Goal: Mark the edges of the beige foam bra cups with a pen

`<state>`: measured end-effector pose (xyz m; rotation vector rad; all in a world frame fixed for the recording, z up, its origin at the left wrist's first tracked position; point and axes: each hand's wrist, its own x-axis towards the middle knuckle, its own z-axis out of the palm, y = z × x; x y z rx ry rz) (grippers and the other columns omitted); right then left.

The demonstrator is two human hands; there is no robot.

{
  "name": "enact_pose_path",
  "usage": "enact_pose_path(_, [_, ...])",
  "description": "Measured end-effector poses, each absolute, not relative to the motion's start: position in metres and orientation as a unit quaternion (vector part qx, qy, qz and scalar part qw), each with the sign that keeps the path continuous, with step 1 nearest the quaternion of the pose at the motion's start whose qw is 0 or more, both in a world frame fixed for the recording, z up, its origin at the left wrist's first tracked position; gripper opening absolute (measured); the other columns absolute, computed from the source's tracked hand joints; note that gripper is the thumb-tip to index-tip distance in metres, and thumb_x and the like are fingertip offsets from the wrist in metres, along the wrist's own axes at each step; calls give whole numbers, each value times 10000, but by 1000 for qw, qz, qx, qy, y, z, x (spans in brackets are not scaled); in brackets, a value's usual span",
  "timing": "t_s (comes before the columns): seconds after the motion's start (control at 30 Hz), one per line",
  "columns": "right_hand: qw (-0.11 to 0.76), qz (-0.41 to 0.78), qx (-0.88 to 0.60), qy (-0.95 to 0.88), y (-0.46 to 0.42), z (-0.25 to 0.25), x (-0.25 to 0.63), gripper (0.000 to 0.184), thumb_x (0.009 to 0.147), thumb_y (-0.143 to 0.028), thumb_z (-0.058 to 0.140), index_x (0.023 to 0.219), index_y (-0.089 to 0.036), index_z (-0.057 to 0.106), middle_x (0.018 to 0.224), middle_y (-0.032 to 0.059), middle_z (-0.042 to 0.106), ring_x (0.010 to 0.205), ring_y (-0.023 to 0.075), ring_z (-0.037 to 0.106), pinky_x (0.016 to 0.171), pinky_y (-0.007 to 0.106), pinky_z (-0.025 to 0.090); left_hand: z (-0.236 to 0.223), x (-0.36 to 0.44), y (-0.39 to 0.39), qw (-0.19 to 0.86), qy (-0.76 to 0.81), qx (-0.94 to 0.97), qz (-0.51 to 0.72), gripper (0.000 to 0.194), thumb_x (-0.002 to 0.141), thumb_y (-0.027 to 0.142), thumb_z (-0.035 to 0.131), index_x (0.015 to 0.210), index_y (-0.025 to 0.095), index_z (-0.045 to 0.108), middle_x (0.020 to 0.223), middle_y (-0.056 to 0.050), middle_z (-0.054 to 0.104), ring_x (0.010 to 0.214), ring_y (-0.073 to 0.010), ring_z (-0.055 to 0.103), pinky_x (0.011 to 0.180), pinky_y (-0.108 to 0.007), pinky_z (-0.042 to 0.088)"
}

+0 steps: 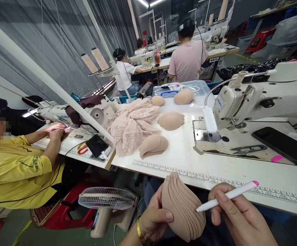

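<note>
Your left grip [153,217] holds fanned beige cup stack [183,208] in front of counter [180,155]; your right grip [240,217] pinches white marker [237,192], tip at stack's layered edges. Lace fabric [135,126] lies on counter.

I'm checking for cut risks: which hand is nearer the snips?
Right. The right hand, holding the pen, is on the near side of the snips; the left hand, holding stacked pieces, is farther off, to their left.

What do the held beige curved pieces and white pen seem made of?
Stacked beige curved pieces: perhaps foam or padded fabric, matte, with soft edges and no shine.
White pink-ended pen: probably smooth plastic, judging by its straight, even barrel.
</note>
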<state>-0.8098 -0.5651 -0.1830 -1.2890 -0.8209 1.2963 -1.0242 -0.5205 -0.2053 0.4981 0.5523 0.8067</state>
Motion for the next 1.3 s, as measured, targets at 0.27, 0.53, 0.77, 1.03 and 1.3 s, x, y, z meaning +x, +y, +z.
enact_pose_path(0.27, [531,558,-531,-352,-565,-182,-811,491,1063,-641,555,764,-260,636,637,21,551,669,202,487,646,276,474,-205,-1024,-521,856,259,240,378,915,614,253,987,1452,209,622,1314,-157,737,1261,-360,683,1116,-474,479])
enact_pose_path(0.53, [508,533,-516,-438,-568,-197,-807,448,1113,-555,491,811,-266,653,677,23,605,682,199,549,661,265,508,-202,-1022,-521,850,275,252,371,925,605,285,1007,1435,193,611,1340,-181,725,1258,-379,682,1105,-494,474])
enact_pose_path(0.77, [518,517,-523,-437,-568,-192,-807,437,1098,-556,520,797,-265,646,650,21,593,656,197,537,640,259,515,-203,-1024,-522,848,273,256,375,827,611,262,1004,1361,218,658,1292,-132,751,1264,-351,686,1133,-476,456])
enact_pose_path(1.03, [528,513,-526,-426,-565,-188,-808,467,1092,-569,525,759,-261,638,639,23,573,650,196,528,616,251,508,-205,-1023,-520,846,269,279,367,944,620,322,1005,1447,182,572,1315,-211,727,1243,-436,684,1105,-595,460])
enact_pose_path(1.3, [523,534,-517,-416,-566,-187,-809,471,1088,-584,518,769,-263,650,647,29,576,652,206,542,609,267,519,-207,-1022,-522,838,281,269,382,821,621,250,1003,1363,210,655,1311,-132,739,1306,-363,661,1127,-480,473])
